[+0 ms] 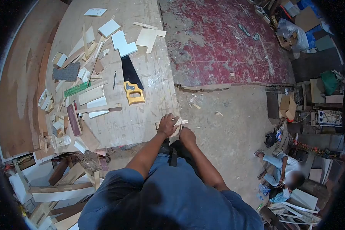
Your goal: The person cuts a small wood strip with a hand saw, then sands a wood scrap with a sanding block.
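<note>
One handsaw (132,82) with a yellow handle lies on the workbench (142,126). Below and right of the saw's handle, at the bench corner, both hands meet over one short wooden strip (178,121). The left hand (167,125) is curled down over the strip, gripping it. The right hand (187,135) is bunched just beside it; I cannot tell what it grips. Two white blocks (122,43) cover the saw's tip, and one green ruler (76,89) lies left of it. Far right of the saw, one other person (281,172) sits on the floor.
</note>
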